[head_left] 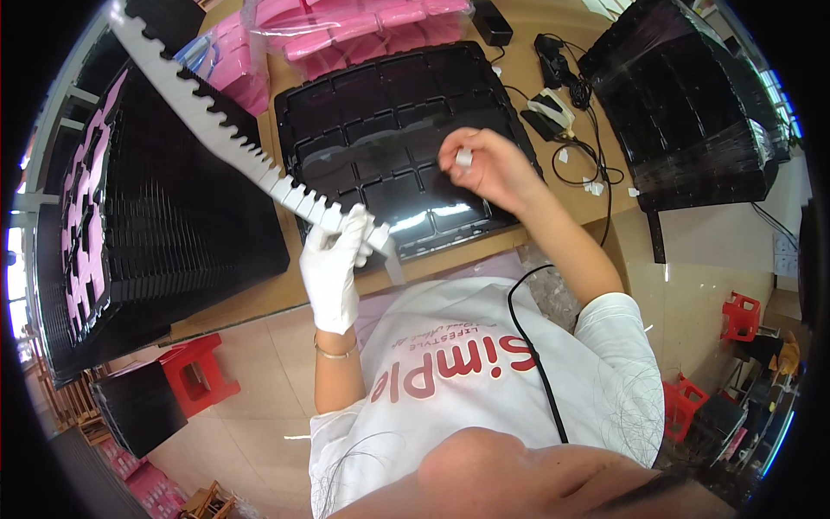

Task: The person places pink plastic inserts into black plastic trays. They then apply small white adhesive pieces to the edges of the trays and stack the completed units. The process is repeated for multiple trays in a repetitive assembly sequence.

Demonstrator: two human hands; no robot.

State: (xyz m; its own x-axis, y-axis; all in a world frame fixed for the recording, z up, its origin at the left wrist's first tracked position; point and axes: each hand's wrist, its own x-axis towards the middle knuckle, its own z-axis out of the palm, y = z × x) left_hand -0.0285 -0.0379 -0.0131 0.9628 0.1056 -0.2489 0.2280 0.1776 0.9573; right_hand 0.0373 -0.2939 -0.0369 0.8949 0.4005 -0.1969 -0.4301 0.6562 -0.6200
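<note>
My left hand [335, 272], in a white glove, is closed on one end of a long white strip [232, 151] with a row of notched tabs along its edge. The strip slants up to the far left, over the stacked trays. A short white tail [394, 266] hangs from its near end. Bare and with fingers curled, my right hand [491, 169] holds a small white piece [464, 157] at the fingertips. Below both hands lies a glossy black plastic tray [372, 125], moulded with raised panels and grooves. The right hand is above its right part.
A tall stack of black trays [190, 199] stands at left, another wrapped stack [683, 112] at right. Pink trays [363, 39] in clear plastic lie at the back. Black cables [596, 156] and white scraps [593, 186] are on the table's right side. A red stool [197, 376] stands lower left.
</note>
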